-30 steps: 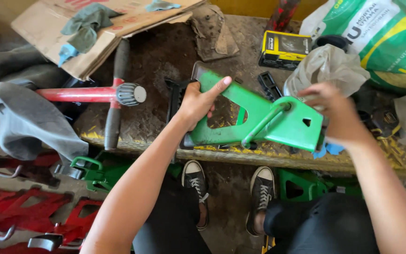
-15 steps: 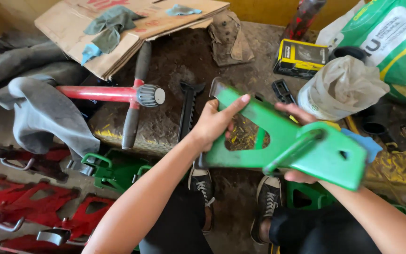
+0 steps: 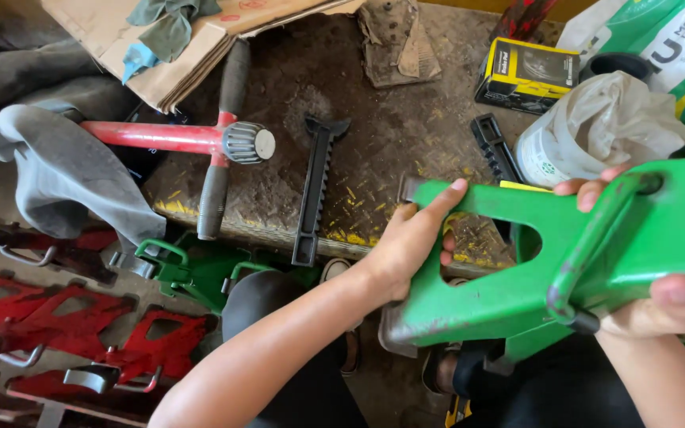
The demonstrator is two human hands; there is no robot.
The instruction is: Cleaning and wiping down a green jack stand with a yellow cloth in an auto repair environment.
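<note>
I hold a green metal stand frame (image 3: pixel 517 269) with both hands, lifted close to me over the bench's front edge. My left hand (image 3: pixel 410 242) grips its left leg, fingers stretched along the edge. My right hand (image 3: pixel 660 301) clasps the frame's right end from below, with fingertips showing over the top near a green handle bar (image 3: pixel 596 238). A black toothed bar (image 3: pixel 315 186) lies on the rusty bench top just left of my left hand.
A red-and-black handled tool (image 3: pixel 216 143) lies at the bench's left. Cardboard (image 3: pixel 160 47), a yellow box (image 3: pixel 526 73), a white plastic-wrapped tub (image 3: pixel 588 131) and a green sack (image 3: pixel 675 40) sit behind. Red stands (image 3: pixel 65 325) and green stands (image 3: pixel 192 265) lie on the floor, beside grey cloth (image 3: pixel 57 158).
The green frame has come off the bench, rising towards me and swinging right. My right hand has shifted from on top of it to underneath its right end.
</note>
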